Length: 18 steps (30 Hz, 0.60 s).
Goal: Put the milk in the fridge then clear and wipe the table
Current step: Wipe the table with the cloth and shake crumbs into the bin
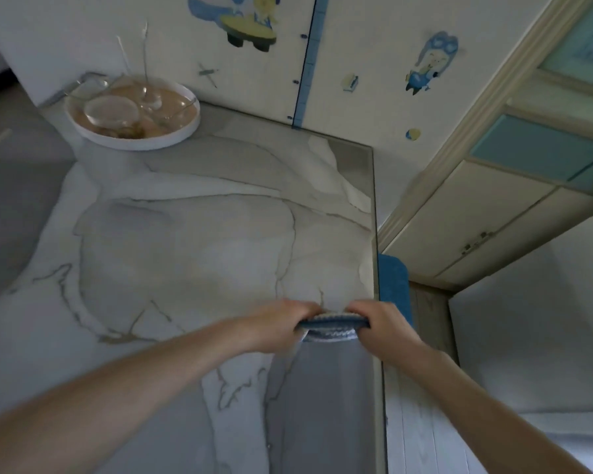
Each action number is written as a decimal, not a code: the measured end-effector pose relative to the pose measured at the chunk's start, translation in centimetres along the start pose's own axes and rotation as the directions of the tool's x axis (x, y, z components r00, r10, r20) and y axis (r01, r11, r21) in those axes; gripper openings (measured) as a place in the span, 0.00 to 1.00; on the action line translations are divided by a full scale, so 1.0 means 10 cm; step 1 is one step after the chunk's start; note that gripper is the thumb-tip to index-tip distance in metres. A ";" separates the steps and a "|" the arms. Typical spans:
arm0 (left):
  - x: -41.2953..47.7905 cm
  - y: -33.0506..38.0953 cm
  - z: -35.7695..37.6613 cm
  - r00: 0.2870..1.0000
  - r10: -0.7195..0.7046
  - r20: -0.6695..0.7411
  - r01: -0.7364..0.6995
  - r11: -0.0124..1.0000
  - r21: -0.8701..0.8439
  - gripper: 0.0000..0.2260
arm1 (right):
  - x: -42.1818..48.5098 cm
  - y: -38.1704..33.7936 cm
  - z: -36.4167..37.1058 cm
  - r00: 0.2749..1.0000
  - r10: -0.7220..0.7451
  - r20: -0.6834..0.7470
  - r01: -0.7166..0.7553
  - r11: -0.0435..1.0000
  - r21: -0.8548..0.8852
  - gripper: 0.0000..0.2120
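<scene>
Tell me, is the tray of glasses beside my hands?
No, the tray sits at the far left corner of the table, apart from the left hand and right hand gripping the woven mat.

No readable text, labels or numbers anywhere

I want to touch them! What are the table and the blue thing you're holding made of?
The table looks like polished marble or marble-print slab: grey veins, soft sheen. The blue thing seems woven yarn or cloth: ribbed braided edge.
</scene>
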<state>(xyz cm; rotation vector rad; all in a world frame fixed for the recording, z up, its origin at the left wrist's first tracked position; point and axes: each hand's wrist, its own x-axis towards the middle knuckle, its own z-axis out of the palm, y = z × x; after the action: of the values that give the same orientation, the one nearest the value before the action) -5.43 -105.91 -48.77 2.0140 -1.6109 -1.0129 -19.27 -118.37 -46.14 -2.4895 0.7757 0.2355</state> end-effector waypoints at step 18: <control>-2.16 -1.88 -1.89 0.641 -0.371 -0.672 0.223 0.928 -0.299 0.15 | 1.73 -3.51 0.50 0.888 -0.449 -0.101 0.457 0.886 0.077 0.15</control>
<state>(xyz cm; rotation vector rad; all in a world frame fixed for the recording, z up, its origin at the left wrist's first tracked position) 19.19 -82.92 -42.13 2.1794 -0.7375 -0.3279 14.90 -99.44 -40.77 -2.5120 0.2060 -0.0716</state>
